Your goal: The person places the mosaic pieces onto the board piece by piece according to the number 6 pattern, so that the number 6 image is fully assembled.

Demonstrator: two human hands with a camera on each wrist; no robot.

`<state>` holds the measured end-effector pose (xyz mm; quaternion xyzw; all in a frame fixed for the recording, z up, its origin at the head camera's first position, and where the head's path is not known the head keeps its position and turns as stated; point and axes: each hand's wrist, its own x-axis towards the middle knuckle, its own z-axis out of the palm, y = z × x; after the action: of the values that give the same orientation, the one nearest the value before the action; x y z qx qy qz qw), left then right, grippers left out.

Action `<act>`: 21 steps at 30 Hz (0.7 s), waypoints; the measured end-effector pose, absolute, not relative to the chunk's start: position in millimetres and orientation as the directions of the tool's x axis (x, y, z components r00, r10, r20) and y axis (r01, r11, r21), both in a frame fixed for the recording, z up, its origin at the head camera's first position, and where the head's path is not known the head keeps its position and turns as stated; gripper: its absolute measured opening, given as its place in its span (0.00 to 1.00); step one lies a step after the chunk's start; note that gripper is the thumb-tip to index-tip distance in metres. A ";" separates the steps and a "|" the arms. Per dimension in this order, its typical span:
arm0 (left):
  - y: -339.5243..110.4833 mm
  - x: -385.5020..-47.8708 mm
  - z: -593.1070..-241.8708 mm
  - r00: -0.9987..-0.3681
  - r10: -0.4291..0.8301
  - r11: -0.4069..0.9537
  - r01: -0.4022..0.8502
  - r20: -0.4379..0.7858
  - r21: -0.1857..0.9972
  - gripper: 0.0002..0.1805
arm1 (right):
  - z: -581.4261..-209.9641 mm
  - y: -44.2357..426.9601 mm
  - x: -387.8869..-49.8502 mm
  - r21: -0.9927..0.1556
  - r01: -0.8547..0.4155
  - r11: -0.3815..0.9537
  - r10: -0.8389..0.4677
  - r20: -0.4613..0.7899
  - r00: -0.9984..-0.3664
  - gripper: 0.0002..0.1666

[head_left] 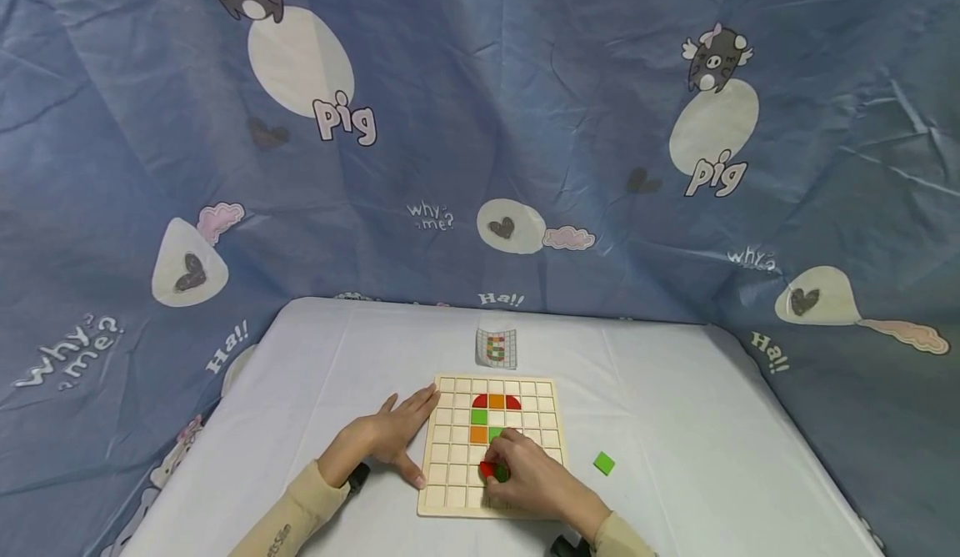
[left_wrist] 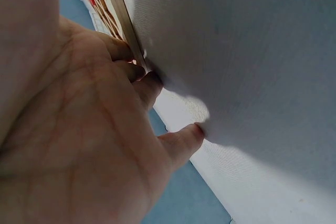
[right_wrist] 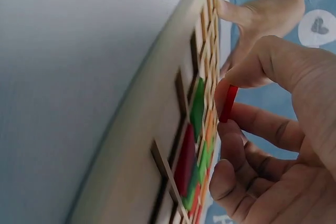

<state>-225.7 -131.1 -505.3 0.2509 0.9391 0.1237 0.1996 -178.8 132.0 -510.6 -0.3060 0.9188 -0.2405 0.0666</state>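
Note:
A wooden grid board [head_left: 457,454] lies on the table with coloured pieces set in some squares. My right hand [head_left: 531,475] is over its lower part, pinching a red piece [right_wrist: 229,103] between thumb and fingertips, just above the board in the right wrist view. A dark green piece [head_left: 502,474] sits in shadow under this hand. Further up the board are red corner pieces [head_left: 513,403], orange squares [head_left: 478,434] and green squares [head_left: 479,416]; my right hand partly hides others. With thumb and fingers spread, my left hand [head_left: 392,434] touches the board's left edge.
One loose green square [head_left: 604,463] lies on the white cloth [head_left: 660,424] right of the board. Behind the board is a small card [head_left: 496,348] printed with a coloured grid pattern. A blue printed curtain [head_left: 450,140] hangs beyond the table.

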 end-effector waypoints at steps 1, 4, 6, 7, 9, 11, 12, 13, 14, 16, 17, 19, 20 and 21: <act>-131.2 -225.6 -505.1 -0.794 0.521 0.843 0.421 -0.313 0.335 0.75 | -511.9 130.1 -179.2 -0.479 -0.534 0.696 -0.599 0.022 -0.800 0.10; -131.6 -225.6 -505.6 -0.793 0.522 0.841 0.418 -0.314 0.345 0.75 | -514.1 125.3 -180.2 -0.471 -0.548 0.692 -0.611 0.023 -0.791 0.09; -132.0 -225.9 -505.9 -0.793 0.523 0.840 0.417 -0.313 0.347 0.75 | -514.9 122.9 -180.6 -0.460 -0.559 0.690 -0.618 0.027 -0.786 0.08; -132.2 -226.1 -506.2 -0.792 0.524 0.839 0.418 -0.312 0.347 0.75 | -515.0 121.8 -180.6 -0.456 -0.564 0.689 -0.621 0.029 -0.783 0.08; -132.2 -226.6 -506.9 -0.791 0.525 0.839 0.420 -0.313 0.346 0.75 | -515.5 120.4 -180.0 -0.450 -0.574 0.684 -0.627 0.040 -0.778 0.08; -132.2 -227.0 -507.2 -0.790 0.526 0.839 0.423 -0.315 0.343 0.75 | -516.1 119.7 -178.7 -0.448 -0.585 0.676 -0.633 0.052 -0.772 0.08; -132.1 -227.1 -507.3 -0.790 0.526 0.839 0.423 -0.315 0.342 0.75 | -516.5 119.5 -177.9 -0.446 -0.589 0.674 -0.635 0.058 -0.770 0.08; -132.1 -226.9 -507.2 -0.790 0.525 0.840 0.423 -0.316 0.339 0.75 | -517.2 119.5 -177.2 -0.444 -0.595 0.670 -0.639 0.065 -0.767 0.08; -132.0 -226.7 -506.9 -0.790 0.525 0.841 0.423 -0.317 0.337 0.75 | -517.7 119.6 -176.6 -0.442 -0.601 0.666 -0.641 0.071 -0.764 0.08; -132.2 -226.0 -506.4 -0.790 0.526 0.840 0.426 -0.315 0.337 0.75 | -518.2 120.0 -175.5 -0.436 -0.606 0.665 -0.644 0.075 -0.761 0.08; -132.4 -225.6 -506.3 -0.789 0.528 0.839 0.426 -0.314 0.339 0.75 | -518.3 120.3 -175.3 -0.431 -0.607 0.667 -0.645 0.073 -0.761 0.08; -132.6 -224.7 -505.0 -0.787 0.531 0.836 0.429 -0.312 0.342 0.75 | -517.9 121.0 -175.2 -0.418 -0.612 0.672 -0.646 0.074 -0.760 0.09; -132.7 -224.2 -504.2 -0.786 0.534 0.834 0.430 -0.311 0.345 0.75 | -517.6 121.7 -175.2 -0.413 -0.614 0.673 -0.646 0.076 -0.759 0.09; -132.6 -224.0 -503.7 -0.785 0.535 0.833 0.430 -0.311 0.349 0.75 | -517.2 122.4 -175.2 -0.407 -0.618 0.672 -0.648 0.079 -0.757 0.09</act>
<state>-224.0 -132.6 -503.7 0.2579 0.9357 0.1307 0.2022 -175.2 122.4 -517.2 -0.3466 0.9137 -0.2091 0.0361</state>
